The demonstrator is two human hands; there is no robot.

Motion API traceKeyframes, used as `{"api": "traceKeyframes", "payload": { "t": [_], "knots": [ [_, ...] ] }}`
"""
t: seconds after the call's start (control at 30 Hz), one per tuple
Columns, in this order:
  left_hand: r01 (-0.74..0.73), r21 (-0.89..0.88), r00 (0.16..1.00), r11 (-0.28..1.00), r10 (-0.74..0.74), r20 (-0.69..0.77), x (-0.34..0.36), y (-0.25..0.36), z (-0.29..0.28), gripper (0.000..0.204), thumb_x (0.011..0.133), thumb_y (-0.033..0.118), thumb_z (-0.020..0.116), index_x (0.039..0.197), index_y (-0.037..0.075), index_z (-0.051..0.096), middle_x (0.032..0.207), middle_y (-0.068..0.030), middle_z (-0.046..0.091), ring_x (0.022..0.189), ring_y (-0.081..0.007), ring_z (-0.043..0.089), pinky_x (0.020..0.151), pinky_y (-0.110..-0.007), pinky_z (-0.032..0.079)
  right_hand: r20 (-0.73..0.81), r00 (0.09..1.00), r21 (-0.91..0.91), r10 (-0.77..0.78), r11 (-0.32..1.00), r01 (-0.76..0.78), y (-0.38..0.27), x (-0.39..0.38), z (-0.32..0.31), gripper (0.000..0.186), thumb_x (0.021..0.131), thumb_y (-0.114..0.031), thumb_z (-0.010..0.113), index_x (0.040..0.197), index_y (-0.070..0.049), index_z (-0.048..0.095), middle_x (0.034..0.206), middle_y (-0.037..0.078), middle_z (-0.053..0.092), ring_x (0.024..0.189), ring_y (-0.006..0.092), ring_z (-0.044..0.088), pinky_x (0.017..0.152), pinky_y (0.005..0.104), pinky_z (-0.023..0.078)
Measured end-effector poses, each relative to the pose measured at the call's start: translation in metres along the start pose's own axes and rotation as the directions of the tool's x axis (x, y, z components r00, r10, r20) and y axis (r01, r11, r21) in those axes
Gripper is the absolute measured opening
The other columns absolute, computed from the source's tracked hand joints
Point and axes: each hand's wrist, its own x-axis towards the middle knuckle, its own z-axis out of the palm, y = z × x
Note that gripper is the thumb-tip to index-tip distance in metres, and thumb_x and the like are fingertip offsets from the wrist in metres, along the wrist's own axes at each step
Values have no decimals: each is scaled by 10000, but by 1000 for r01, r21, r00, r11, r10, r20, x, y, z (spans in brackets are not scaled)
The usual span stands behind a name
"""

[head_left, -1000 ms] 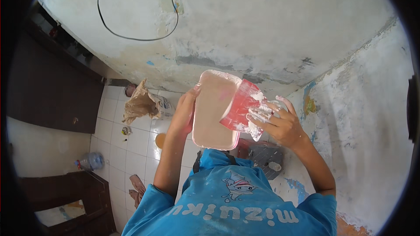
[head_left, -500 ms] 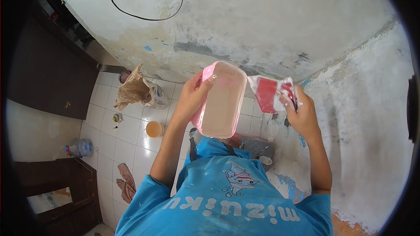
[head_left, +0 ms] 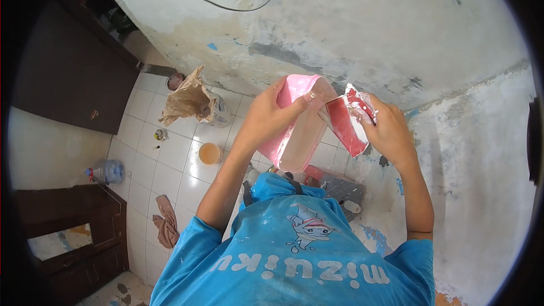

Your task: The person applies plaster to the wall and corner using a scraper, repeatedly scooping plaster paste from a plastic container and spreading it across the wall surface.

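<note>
The left hand point(head_left: 271, 118) is clamping a pink plastic tub point(head_left: 300, 85) by its side, the thumb lapping over the rim and the other fingers mostly disappearing behind the wall. The tub is tilting on edge between the hands, so only a slanted strip of its pale, cloudy interior is showing, and how much it is holding is impossible to tell. The right hand point(head_left: 392, 133) is pinching a red putty spreader point(head_left: 343, 120), thumb and fingers closing around its putty-caked upper part; the fingers on its far side are hiding from view. The spreader's left edge is hovering at the tub's right rim, and whether they are touching is unclear. Left of the left hand, a crumpled brown paper bag point(head_left: 186, 103) is partly covering a white container point(head_left: 221, 114), whose contents are staying out of sight. Nearer the left forearm, a cup of orange-brown liquid point(head_left: 209, 153) is standing on the tiled floor point(head_left: 190, 184). Below both hands, the blue T-shirt point(head_left: 294, 221) is blocking part of a grey box-like object point(head_left: 339, 188), too obscured to identify. Beyond the hands, a black cable point(head_left: 224, 5) is running out past the upper edge.
</note>
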Motion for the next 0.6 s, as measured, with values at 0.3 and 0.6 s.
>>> {"api": "traceKeyframes", "payload": {
  "t": [0.3,0.6],
  "knots": [
    [-5,3,998,1000,6,-69,18,-17,-80,688,837,448,681,1304,-50,593,1100,-219,704,990,-276,697,885,-375,526,238,971,194,-22,981,-25,-49,25,81,261,899,-133,654,1126,-5,662,903,235,699,815,408,669,725,442,510],
    [84,-26,996,996,-85,-15,23,-54,-135,621,874,419,670,1274,-52,616,1059,-162,712,956,-196,672,862,-332,522,488,871,692,-47,630,-353,-75,53,142,289,990,-135,626,1220,39,642,1042,28,699,893,59,599,776,232,506]
  ]
}}
